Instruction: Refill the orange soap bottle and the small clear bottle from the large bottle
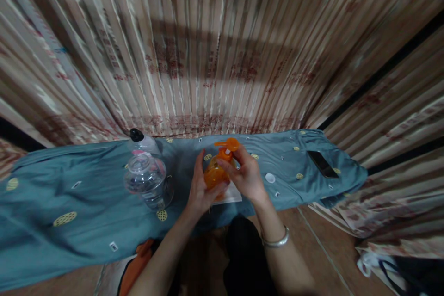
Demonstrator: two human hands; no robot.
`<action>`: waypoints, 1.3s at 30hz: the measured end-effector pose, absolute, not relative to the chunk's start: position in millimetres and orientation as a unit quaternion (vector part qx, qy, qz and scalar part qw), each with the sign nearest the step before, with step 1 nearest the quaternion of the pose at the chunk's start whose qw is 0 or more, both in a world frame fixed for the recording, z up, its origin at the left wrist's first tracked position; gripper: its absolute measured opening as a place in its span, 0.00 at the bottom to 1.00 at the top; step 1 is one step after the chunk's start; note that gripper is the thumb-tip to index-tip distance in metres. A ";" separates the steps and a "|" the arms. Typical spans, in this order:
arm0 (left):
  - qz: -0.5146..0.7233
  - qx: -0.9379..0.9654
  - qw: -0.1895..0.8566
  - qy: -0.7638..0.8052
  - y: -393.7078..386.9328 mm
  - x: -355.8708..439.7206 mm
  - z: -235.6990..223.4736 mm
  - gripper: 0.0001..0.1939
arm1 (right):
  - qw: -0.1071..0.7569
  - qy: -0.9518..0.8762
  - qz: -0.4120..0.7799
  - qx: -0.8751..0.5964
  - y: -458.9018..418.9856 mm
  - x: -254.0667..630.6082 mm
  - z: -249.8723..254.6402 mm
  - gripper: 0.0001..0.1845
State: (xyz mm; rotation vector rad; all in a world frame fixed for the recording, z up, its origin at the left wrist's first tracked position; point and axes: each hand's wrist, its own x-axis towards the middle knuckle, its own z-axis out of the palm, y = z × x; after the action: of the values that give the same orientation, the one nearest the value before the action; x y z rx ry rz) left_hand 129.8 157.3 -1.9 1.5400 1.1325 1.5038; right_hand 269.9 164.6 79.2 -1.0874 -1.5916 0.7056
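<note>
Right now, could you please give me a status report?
Left hand around orange pump bottle; right hand on its pump top; clear container apart, to the left.

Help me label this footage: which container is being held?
The orange pump bottle, gripped by the left hand and right hand; the black-capped bottle and clear container stand apart, untouched.

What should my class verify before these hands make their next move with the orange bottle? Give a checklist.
1. Left hand on the orange bottle: ok, against its body.
2. Right hand at the orange pump head: ok.
3. Pump head fully tightened: cannot tell; fingers partly hide the neck.
4. Clear container apart from both hands: ok.
5. Phone away from the hands: ok.
</note>
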 end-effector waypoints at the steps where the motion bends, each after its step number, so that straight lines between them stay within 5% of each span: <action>1: 0.581 0.602 0.348 0.423 159.3 130.5 6.6 0.47 | 0.502 -0.684 0.303 -0.434 168.0 276.4 81.9 0.15; 4: 0.577 0.624 0.349 0.395 166.1 134.2 30.3 0.36 | 0.454 -0.739 0.298 -0.398 179.9 293.5 96.7 0.17; 9: 0.569 0.640 0.330 0.397 172.4 139.8 46.4 0.32 | 0.383 -0.789 0.345 -0.335 193.4 305.8 119.2 0.19; 14: 0.576 0.640 0.292 0.416 172.7 142.4 38.2 0.21 | 0.416 -0.763 0.344 -0.356 187.9 300.5 109.5 0.20; 23: 0.592 0.668 0.215 0.396 170.8 142.2 25.7 0.21 | 0.486 -0.698 0.143 -0.507 161.5 271.4 93.5 0.23; 30: 0.595 0.679 0.182 0.390 167.6 139.6 24.1 0.23 | 0.451 -0.726 0.199 -0.479 157.6 282.4 99.1 0.26; 34: 0.583 0.683 0.177 0.404 167.1 141.9 27.1 0.22 | 0.394 -0.783 0.279 -0.392 160.1 296.2 111.0 0.18; 39: 0.575 0.689 0.162 0.410 166.9 145.0 27.2 0.24 | 0.390 -0.791 0.238 -0.408 161.4 293.6 115.1 0.15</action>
State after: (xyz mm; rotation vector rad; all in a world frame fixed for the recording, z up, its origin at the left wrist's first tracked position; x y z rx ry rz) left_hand 145.0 166.9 27.2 1.9671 1.1699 1.6423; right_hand 293.6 161.4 115.1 -1.0374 -2.0096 0.6044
